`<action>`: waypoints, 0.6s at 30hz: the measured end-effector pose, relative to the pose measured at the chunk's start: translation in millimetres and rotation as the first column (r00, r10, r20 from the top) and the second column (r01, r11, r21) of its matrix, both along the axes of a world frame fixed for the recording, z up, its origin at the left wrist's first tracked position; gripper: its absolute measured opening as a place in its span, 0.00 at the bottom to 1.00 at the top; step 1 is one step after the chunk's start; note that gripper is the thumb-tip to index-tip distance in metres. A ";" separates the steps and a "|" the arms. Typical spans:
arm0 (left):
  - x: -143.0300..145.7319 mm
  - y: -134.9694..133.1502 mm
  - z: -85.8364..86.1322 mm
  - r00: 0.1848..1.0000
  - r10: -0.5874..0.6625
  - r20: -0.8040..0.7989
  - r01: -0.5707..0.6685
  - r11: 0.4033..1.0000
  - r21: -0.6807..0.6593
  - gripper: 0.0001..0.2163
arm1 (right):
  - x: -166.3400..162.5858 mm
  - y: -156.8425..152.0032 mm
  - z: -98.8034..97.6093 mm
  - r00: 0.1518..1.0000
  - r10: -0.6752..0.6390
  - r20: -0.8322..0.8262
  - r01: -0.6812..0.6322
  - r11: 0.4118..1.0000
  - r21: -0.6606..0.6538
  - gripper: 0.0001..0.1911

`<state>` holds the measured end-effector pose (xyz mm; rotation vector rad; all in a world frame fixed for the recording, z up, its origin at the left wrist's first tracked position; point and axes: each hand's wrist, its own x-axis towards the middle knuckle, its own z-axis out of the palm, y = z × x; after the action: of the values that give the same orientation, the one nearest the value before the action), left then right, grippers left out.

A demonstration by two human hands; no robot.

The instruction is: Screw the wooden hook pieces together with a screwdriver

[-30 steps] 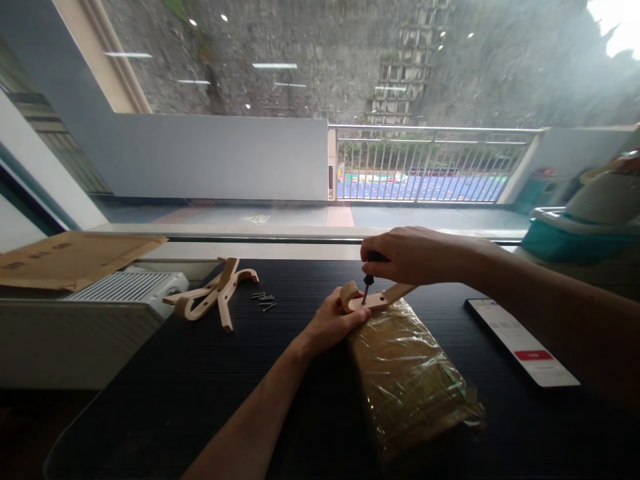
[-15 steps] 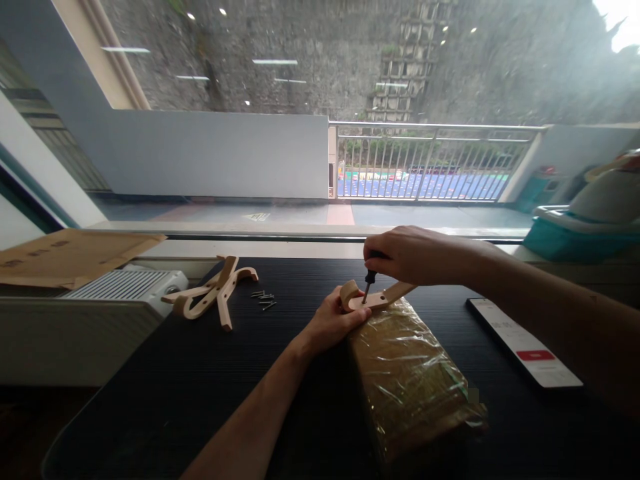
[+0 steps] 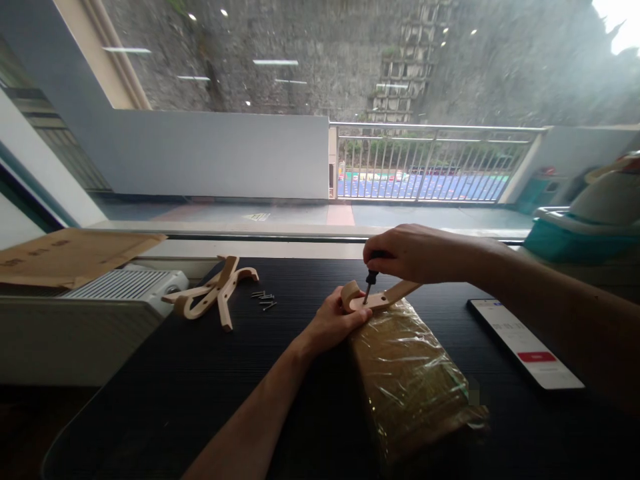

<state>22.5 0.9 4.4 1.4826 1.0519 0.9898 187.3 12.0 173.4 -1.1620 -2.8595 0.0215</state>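
A curved wooden hook (image 3: 381,297) lies on the far end of a plastic-wrapped wooden board (image 3: 410,373) on the black table (image 3: 200,387). My left hand (image 3: 333,323) is closed on the hook's curled end and presses it against the board. My right hand (image 3: 410,253) is wrapped round the black handle of a short screwdriver (image 3: 369,283), which stands upright with its tip on the hook's flat face.
Several loose wooden hooks (image 3: 213,293) and several small screws (image 3: 264,300) lie at the table's far left. A phone (image 3: 523,341) with a lit screen lies to the right. A white radiator (image 3: 100,313) and cardboard (image 3: 70,253) are at the left, a teal container (image 3: 580,233) at the right.
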 end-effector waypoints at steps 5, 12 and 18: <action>-0.3 -0.3 -0.3 1.000 -0.009 0.013 0.009 1.000 -0.001 0.20 | -3.3 -2.3 -4.4 0.998 -0.054 -0.016 0.055 0.998 0.020 0.15; -1.0 -0.8 0.1 1.000 0.000 -0.012 0.001 1.000 0.018 0.19 | -1.6 -3.7 1.3 0.998 -0.067 -0.001 0.067 0.997 0.030 0.14; -1.9 -1.8 3.1 1.000 0.007 -0.024 -0.007 1.000 0.010 0.19 | 0.7 -2.3 7.0 1.000 0.008 -0.020 -0.009 0.999 -0.040 0.13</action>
<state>20.5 -0.9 7.5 1.5031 1.0707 0.9857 188.0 9.7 180.4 -1.1498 -2.8592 0.0914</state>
